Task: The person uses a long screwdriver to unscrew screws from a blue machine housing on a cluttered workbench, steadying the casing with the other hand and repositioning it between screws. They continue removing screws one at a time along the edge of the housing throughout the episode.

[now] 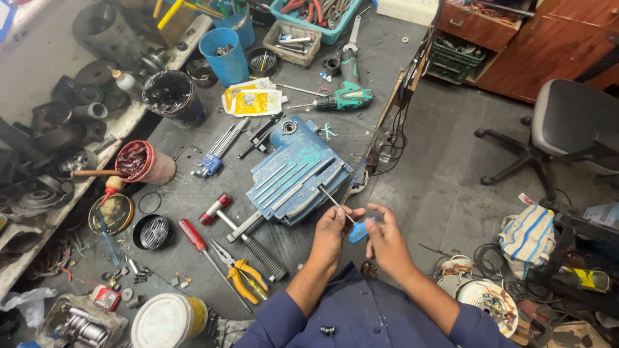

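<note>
Blue-handled, the screwdriver (351, 222) sat between both hands at the tabletop's (380, 58) near right edge, its thin shaft angled up-left to touch the blue housing (298, 173). The left hand (332, 233) was closed around the shaft just above the handle; the right hand (385, 240) gripped the handle, which its fingers mostly hid. Beside the housing lay a mallet (242, 222), pliers (242, 274) and a red screwdriver (193, 235), close together, leaving little bare surface. Right of the edge the floor (445, 161) opened toward a chair (567, 129), cut off by the frame. The screwdriver's tip was too small to make out
</note>
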### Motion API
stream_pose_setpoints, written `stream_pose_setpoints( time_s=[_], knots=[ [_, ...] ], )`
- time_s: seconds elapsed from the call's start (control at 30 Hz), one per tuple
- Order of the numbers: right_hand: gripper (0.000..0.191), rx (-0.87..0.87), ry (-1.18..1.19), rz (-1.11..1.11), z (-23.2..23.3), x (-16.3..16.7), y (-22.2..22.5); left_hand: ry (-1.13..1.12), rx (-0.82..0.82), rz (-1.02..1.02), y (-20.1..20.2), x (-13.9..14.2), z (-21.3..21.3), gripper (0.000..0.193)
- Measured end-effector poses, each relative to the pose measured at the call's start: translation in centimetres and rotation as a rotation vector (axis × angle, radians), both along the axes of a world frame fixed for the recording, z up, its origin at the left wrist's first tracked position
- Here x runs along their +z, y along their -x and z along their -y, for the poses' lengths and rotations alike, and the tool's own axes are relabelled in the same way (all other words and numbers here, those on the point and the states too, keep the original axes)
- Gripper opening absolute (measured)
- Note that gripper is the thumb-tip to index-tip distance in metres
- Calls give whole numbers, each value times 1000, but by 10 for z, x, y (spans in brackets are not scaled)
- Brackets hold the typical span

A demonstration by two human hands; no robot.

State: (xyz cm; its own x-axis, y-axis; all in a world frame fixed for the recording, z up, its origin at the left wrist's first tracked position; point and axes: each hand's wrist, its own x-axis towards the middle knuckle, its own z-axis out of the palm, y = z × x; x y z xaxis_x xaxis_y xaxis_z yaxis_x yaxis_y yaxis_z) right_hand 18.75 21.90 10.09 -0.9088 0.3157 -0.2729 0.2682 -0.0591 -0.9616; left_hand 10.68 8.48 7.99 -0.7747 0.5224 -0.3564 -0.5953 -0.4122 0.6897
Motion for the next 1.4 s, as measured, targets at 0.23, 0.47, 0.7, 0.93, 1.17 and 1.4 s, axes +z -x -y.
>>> stream_pose_setpoints(
  time_s=[0.23,0.47,0.7,0.93,1.17,1.4],
  knots=[
    [50,-3,420,178,-7,-24,9,42,40,-5,-1,-12,-1,22],
    [95,70,-936,-361,2,26,2,93,62,-75,3,-27,4,23],
    [62,116,-836,-237,3,21,1,70,56,-41,0,-21,7,23],
    [42,81,-122,-80,0,6,7,71,56,-37,0,-12,7,23],
    [34,78,242,-15,-7,-12,14,72,61,-30,-1,-14,6,23],
    [29,17,729,192,-19,-24,16,97,70,-63,-1,-15,7,24]
  ],
)
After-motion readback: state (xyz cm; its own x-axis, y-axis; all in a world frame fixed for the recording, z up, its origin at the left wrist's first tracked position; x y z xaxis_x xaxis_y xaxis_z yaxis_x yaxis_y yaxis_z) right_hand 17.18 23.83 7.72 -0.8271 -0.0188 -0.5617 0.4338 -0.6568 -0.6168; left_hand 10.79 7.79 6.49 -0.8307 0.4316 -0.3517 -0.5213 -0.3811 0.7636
